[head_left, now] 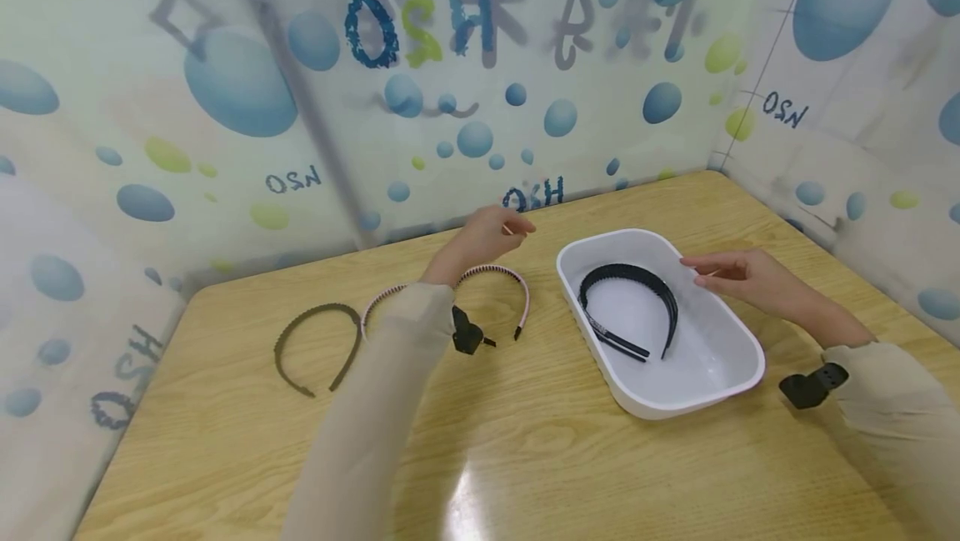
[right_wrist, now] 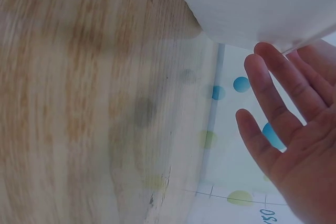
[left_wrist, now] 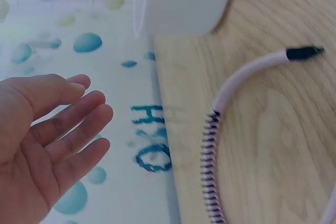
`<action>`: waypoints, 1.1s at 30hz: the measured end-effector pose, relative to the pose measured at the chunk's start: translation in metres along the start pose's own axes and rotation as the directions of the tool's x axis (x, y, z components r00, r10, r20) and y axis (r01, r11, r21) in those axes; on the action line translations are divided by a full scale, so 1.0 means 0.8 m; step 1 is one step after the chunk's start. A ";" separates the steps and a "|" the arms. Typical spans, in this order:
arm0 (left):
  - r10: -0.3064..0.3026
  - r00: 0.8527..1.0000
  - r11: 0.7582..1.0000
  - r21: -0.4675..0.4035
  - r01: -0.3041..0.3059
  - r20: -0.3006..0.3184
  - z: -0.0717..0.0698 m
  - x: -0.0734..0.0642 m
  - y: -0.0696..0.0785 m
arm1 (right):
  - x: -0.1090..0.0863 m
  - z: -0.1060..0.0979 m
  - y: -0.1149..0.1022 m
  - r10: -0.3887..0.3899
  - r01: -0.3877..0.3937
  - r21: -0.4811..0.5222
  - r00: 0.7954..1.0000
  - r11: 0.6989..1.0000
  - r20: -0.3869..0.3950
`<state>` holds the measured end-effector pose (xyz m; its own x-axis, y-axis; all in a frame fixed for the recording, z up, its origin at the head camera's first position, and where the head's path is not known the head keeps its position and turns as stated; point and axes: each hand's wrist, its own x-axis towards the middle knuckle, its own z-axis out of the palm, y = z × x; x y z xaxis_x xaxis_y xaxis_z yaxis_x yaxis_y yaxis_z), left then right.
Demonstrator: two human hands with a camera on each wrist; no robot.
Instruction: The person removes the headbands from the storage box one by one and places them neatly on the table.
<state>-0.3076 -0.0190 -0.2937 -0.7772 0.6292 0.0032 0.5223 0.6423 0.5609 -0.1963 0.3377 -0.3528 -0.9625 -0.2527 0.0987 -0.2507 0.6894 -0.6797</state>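
My left hand [head_left: 483, 239] hovers over the far part of the table with nothing in its relaxed, slightly bent fingers. Beneath the wrist lie pink headbands with dark teeth, one arc [head_left: 522, 287] to the right and another [head_left: 369, 308] to the left, partly hidden by the sleeve. A dark olive headband [head_left: 282, 341] rests farther left. My right hand [head_left: 750, 278] touches the right rim of a white plastic bin [head_left: 738, 341], its fingers mostly straight along the outer wall. Black headbands [head_left: 626, 273] lie nested inside the bin, one with a sparkly part near its end.
The wooden table [head_left: 540, 458] meets a wall covering [head_left: 480, 174] printed with blue and green bubbles at its back. Another wall [head_left: 847, 141] stands along the right side. Black devices [head_left: 467, 333] are strapped at both wrists.
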 end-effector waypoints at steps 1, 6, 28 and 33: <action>0.012 1.000 1.000 0.010 -0.012 0.006 0.001 0.002 0.005 | 0.000 0.000 -0.001 -0.004 0.004 0.001 1.000 1.000 -0.001; 0.063 0.998 0.997 0.031 -0.064 0.030 0.005 0.003 0.030 | 0.000 0.000 -0.002 -0.010 0.010 -0.005 1.000 1.000 -0.002; 0.135 0.986 0.987 0.072 -0.142 0.099 0.047 0.033 0.091 | -0.002 -0.001 -0.001 -0.010 0.010 -0.008 1.000 1.000 -0.004; 0.105 0.986 0.992 0.051 -0.112 0.132 0.061 0.040 0.099 | -0.002 0.000 -0.001 -0.008 0.008 0.003 1.000 1.000 -0.003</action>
<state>-0.2741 0.0732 -0.2900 -0.6653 0.7451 -0.0472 0.6235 0.5893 0.5138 -0.1947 0.3372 -0.3526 -0.9608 -0.2561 0.1062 -0.2579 0.6854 -0.6810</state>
